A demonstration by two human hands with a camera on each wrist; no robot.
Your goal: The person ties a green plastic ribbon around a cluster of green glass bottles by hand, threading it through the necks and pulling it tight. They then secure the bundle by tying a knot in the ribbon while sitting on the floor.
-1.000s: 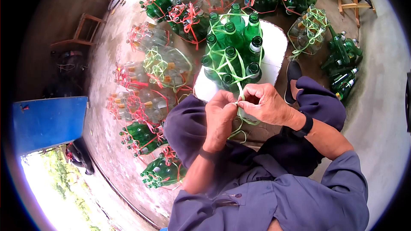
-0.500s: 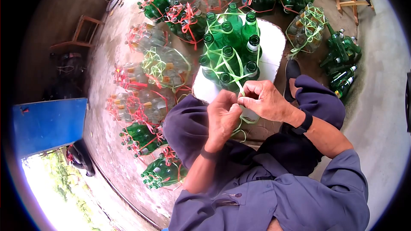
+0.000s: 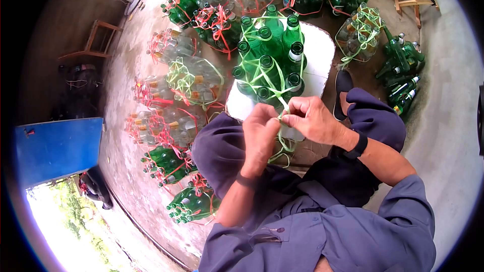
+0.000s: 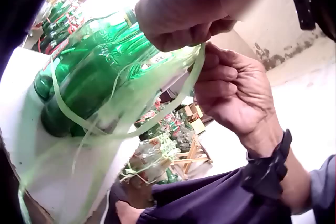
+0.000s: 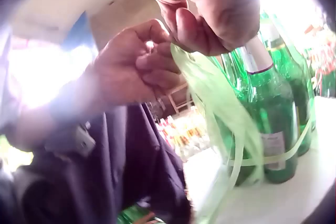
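A cluster of green glass bottles (image 3: 272,48) stands on a white board (image 3: 318,53), with light green plastic twine (image 3: 267,76) wound between the necks. At the near side of the cluster, my left hand (image 3: 258,133) pinches the twine between thumb and finger. Right beside it my right hand (image 3: 315,121) pinches the same twine, fingers curled. The left wrist view shows both sets of fingertips meeting at the gathered twine (image 4: 131,87). Loose twine hangs below the hands, and in the right wrist view a wide strip (image 5: 220,98) runs down past the bottles (image 5: 273,113).
Bundles of clear bottles (image 3: 164,88) tied with red twine line the floor to the left and behind. Loose green bottles (image 3: 403,68) lie at right, near a wooden stool (image 3: 414,1). A blue panel (image 3: 58,146) stands far left. My knees flank the board.
My hands stay together at the twine. The left hand drew in close to the right hand, then moved slightly back to the left. The bottles stay in place; the head view has shifted a little.
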